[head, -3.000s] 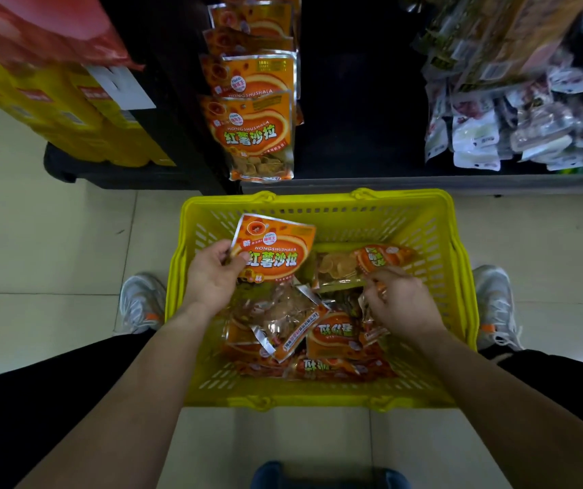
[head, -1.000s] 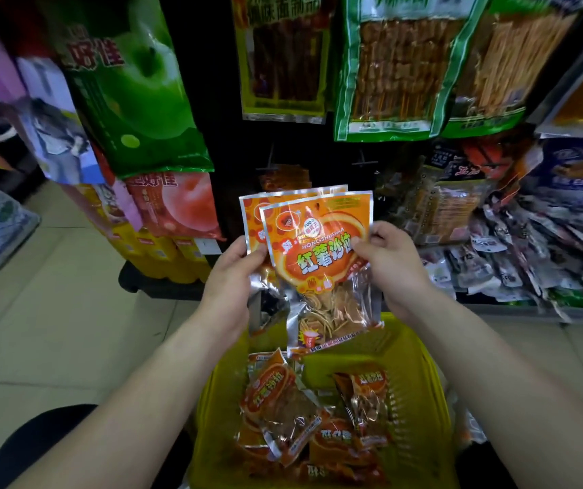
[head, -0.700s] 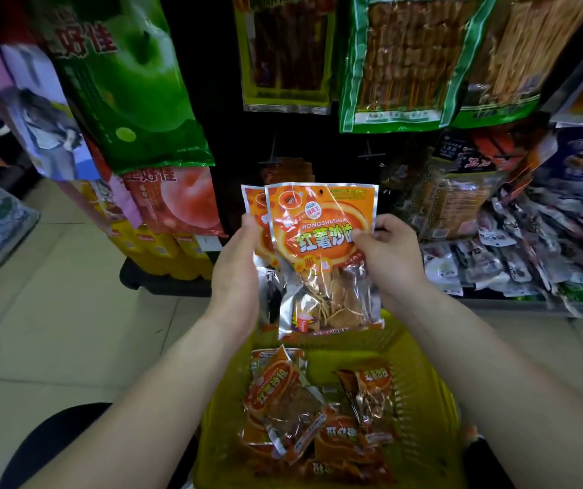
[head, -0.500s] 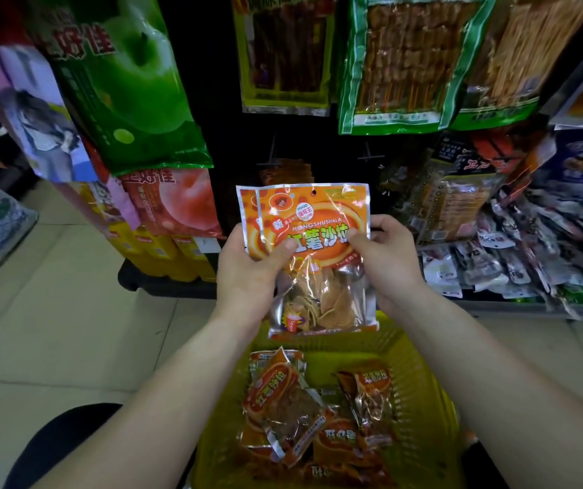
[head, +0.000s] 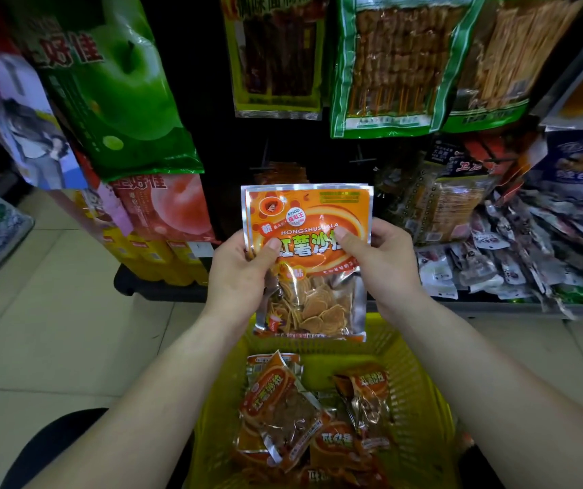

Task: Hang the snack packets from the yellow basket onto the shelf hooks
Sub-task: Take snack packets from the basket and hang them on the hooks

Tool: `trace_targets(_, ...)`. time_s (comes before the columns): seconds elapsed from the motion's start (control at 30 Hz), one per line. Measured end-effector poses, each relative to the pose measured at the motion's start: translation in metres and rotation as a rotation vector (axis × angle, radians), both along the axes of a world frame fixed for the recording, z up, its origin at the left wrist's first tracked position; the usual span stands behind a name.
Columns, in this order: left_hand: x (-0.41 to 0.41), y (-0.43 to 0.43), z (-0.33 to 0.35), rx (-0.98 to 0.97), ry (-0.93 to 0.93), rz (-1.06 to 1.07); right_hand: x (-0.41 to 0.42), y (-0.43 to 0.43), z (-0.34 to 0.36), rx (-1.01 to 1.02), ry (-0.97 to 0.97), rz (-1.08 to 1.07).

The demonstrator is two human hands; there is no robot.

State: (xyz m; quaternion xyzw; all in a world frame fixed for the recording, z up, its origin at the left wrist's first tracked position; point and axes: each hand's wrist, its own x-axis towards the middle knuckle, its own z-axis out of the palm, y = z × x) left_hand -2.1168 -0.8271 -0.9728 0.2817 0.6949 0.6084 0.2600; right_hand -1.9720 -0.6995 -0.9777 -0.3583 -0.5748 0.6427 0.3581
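Snack packets (head: 283, 411) lie heaped in the yellow basket (head: 424, 400); above, left hand (head: 244, 273) and right hand (head: 385, 262) pinch the held pair (head: 306, 220), now squared flush, no longer fanned. Ready, I'd say, for the shelf hook (head: 360, 158) beyond.

Pale floor tiles (head: 53, 330) are stretching away on the left, dimly lit, beside a black display rack (head: 194, 82). A big green apple bag (head: 120, 90) and green-edged skewer packs (head: 396, 65) are hanging up high; yellow boxes (head: 156, 259) are standing low, and small pale sachets (head: 516, 262) are lying heaped on the right.
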Motion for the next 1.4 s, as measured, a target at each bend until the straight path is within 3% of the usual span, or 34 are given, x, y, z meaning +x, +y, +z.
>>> trace_targets(0.3, 0.001, 0.006, -0.006, 0.04, -0.041, 0.076, -0.001, 0.0, -0.005, 0.081, -0.058, -0.057)
trace_targets(0.47, -0.001, 0.007, -0.005, 0.076, -0.143, 0.123, 0.0, 0.003, -0.006, 0.005, -0.007, 0.07)
trace_targets(0.73, -0.005, 0.007, -0.004, 0.112, -0.221, 0.121, 0.001, 0.001, -0.014, 0.075, -0.156, 0.051)
trace_targets(1.0, -0.008, 0.009, -0.011, 0.013, -0.174, -0.052, 0.004, 0.008, -0.015, 0.094, -0.151, -0.064)
trace_targets(1.13, -0.009, 0.01, -0.014, -0.013, -0.107, -0.006, 0.002, 0.006, -0.019, 0.093, -0.177, -0.061)
trace_targets(1.33, -0.01, 0.01, -0.017, -0.033, -0.149, 0.089, 0.005, 0.011, -0.014, 0.047, -0.128, -0.048)
trace_targets(1.4, -0.011, 0.009, -0.017, -0.06, -0.053, 0.182, 0.006, 0.015, -0.011, 0.036, -0.098, -0.059)
